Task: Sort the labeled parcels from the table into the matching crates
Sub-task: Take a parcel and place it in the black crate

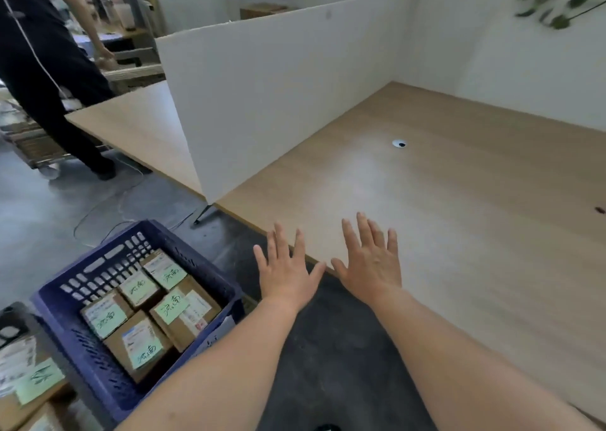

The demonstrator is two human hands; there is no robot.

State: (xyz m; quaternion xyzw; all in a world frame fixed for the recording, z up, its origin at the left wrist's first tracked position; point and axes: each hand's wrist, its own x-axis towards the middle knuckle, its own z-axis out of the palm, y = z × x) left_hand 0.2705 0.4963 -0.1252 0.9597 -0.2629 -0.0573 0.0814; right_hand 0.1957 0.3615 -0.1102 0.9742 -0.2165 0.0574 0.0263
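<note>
A: Both our hands are flat and spread, holding nothing. The left hand (287, 268) sits just right of the blue crate's (95, 365) far corner, and the right hand (370, 263) is further right of the crate, over the table (442, 233) edge.

B: And the parcels (183, 312)? We count five inside the blue crate, each with a green handwritten label. The other parcels (32, 381) lie at its near-left side, and their label looks different.

A: That's our worry. The writing is blurred to us, so we could mix those two groups if we grab in haste.

B: The crate's boxes also lie tilted and overlapping. One more dropped on top would probably slide or hide a label.

A: Right of and beyond the crate, the table shows no parcel. We may wrongly judge the job finished, because the white partition (278, 96) hides what lies behind it.

B: Beyond the crate a cable (98, 207) trails on the floor, and another person (49, 69) stands further off. We could trip or collide while carrying the crate.
</note>
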